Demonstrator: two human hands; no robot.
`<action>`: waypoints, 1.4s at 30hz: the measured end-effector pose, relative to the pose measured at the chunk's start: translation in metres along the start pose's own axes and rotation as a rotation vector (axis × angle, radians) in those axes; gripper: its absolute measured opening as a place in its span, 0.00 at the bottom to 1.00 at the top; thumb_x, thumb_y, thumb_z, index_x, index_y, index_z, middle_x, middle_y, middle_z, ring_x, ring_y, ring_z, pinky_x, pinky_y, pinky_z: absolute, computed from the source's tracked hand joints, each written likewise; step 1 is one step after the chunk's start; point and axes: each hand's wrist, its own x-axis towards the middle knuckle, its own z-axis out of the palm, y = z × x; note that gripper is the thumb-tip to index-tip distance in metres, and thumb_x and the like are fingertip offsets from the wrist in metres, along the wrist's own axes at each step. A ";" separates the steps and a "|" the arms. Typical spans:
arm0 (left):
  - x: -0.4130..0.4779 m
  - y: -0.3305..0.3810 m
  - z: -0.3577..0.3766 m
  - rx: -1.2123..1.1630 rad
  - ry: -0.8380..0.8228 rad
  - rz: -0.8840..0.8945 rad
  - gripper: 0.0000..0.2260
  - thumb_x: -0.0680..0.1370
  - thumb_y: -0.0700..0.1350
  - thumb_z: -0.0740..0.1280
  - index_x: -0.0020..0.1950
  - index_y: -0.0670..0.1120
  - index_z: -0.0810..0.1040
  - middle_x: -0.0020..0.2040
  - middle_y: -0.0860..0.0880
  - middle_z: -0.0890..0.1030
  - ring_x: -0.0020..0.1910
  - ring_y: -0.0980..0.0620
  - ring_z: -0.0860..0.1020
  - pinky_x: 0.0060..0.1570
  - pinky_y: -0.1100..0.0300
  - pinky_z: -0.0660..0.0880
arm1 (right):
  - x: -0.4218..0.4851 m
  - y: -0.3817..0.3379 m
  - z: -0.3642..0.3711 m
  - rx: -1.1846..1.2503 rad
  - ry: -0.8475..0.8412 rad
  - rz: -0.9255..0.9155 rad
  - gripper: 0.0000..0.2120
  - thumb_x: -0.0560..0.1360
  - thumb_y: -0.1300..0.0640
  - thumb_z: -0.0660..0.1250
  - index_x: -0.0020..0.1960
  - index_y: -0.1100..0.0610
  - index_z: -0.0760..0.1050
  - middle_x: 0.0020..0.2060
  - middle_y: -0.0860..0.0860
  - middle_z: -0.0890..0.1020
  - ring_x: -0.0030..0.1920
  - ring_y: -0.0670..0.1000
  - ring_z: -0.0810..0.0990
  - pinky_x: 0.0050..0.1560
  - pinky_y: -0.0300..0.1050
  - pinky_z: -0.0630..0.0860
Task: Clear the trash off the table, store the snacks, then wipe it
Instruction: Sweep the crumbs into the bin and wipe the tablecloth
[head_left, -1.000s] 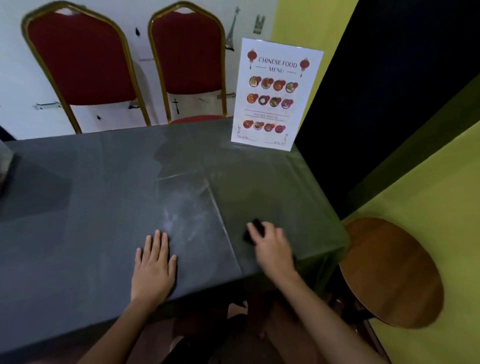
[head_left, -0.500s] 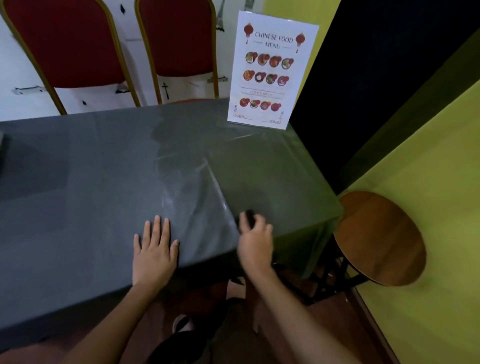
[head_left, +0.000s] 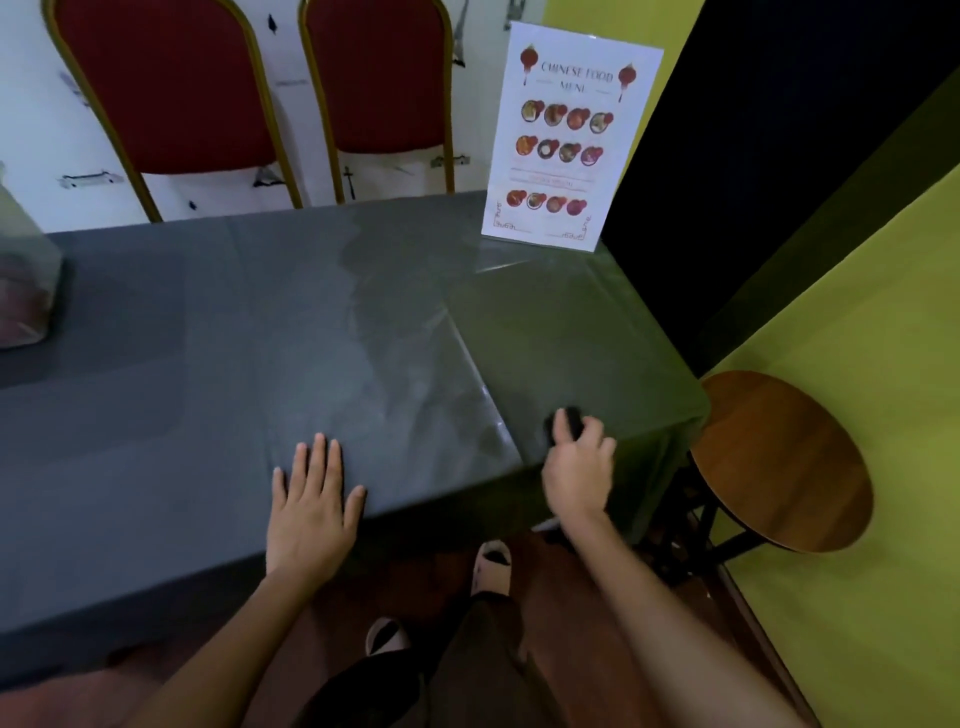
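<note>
Left hand (head_left: 311, 504) lies flat, fingers straight, on the table (head_left: 208, 364); right hand (head_left: 576, 467) grips a dark cloth (head_left: 569, 418) near the edge.

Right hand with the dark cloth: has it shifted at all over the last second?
Yes. The right hand, holding the cloth, has slid back toward the near edge of the table, staying just right of the tablecloth crease.

desk (head_left: 208, 364) has a smooth dark grey cover with a plasticky sheen, stool (head_left: 784, 457) seat is polished wood, chairs (head_left: 166, 83) are red cloth in gold metal frames, menu (head_left: 561, 140) looks like glossy paper.
</note>
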 end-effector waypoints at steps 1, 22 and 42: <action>0.000 0.000 0.000 -0.004 0.004 0.003 0.35 0.75 0.61 0.37 0.77 0.43 0.52 0.78 0.45 0.52 0.77 0.45 0.49 0.74 0.46 0.47 | -0.017 -0.024 0.004 0.036 -0.019 -0.070 0.25 0.76 0.56 0.59 0.74 0.50 0.63 0.66 0.58 0.67 0.55 0.59 0.70 0.57 0.50 0.69; -0.014 -0.019 0.005 -0.027 0.023 0.033 0.31 0.76 0.60 0.30 0.75 0.47 0.43 0.77 0.52 0.44 0.76 0.51 0.41 0.73 0.51 0.40 | -0.026 -0.097 0.009 0.036 -0.295 -1.093 0.27 0.74 0.59 0.57 0.73 0.47 0.66 0.68 0.58 0.70 0.55 0.62 0.73 0.55 0.55 0.73; 0.084 -0.006 -0.018 -0.114 0.078 -0.290 0.24 0.81 0.50 0.51 0.76 0.43 0.58 0.78 0.45 0.57 0.77 0.45 0.54 0.73 0.43 0.50 | 0.136 -0.154 0.017 0.081 -0.152 -1.762 0.21 0.73 0.60 0.65 0.66 0.49 0.76 0.60 0.56 0.80 0.46 0.58 0.80 0.45 0.48 0.78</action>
